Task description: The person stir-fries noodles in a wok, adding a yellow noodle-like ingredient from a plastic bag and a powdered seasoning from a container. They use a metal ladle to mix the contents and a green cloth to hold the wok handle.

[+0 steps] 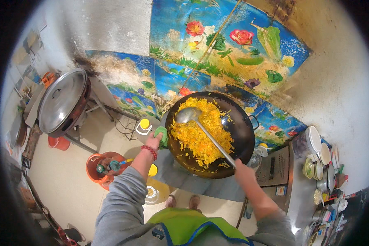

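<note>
A large dark wok (241,135) stands before me, holding a heap of yellow-orange shredded food (203,141), whose exact kind I cannot tell. My right hand (244,172) grips the handle of a long metal ladle (189,115) at the wok's near right side. The ladle's bowl rests on the food towards the far left of the heap. At the wok's left rim, my left hand (155,142) clasps a folded green cloth (161,135). That cloth touches the rim and hides whatever part of the wok lies beneath it.
Left of the wok stand yellow-capped plastic jugs (145,124) and an orange gas cylinder (95,169) with a hose. A lidded pan (63,101) sits on a metal stand further left. Tubs and bowls (313,138) crowd the right counter. A picture-covered wall (215,40) rises behind.
</note>
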A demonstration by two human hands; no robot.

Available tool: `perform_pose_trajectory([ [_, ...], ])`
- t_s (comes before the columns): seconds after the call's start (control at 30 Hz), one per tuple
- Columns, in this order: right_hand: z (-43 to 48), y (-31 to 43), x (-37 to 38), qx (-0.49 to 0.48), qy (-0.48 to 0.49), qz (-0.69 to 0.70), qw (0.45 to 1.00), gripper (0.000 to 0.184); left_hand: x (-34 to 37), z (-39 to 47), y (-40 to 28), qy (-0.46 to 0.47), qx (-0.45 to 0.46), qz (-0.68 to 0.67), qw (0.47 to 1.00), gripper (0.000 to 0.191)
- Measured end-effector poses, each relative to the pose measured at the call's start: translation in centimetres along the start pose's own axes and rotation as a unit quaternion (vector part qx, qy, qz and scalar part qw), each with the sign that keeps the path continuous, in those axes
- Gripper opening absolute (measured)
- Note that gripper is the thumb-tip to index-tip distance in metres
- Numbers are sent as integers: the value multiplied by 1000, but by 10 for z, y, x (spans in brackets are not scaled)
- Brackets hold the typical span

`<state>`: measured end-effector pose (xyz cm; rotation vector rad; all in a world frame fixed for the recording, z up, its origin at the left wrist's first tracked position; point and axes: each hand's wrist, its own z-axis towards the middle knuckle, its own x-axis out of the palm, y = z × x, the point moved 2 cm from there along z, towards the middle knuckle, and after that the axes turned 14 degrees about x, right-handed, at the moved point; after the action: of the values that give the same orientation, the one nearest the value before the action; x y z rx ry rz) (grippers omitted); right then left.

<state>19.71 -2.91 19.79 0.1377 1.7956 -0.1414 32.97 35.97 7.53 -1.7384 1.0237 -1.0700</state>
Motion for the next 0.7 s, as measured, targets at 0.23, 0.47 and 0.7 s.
perform_pose_trajectory([
  [0.23, -54, -81, 13, 121, 109, -73, 984, 34, -4, 6, 11, -12, 27, -44, 999, 44],
  [0.47, -73, -127, -4, 51, 55, 183, 980, 33, -1, 1, 4, -8, 31, 2, 999, 46],
  [0.7, 32, -7, 11, 89, 396, 466, 786, 32, 0, 3, 4, -33, 34, -17, 999, 42],
])
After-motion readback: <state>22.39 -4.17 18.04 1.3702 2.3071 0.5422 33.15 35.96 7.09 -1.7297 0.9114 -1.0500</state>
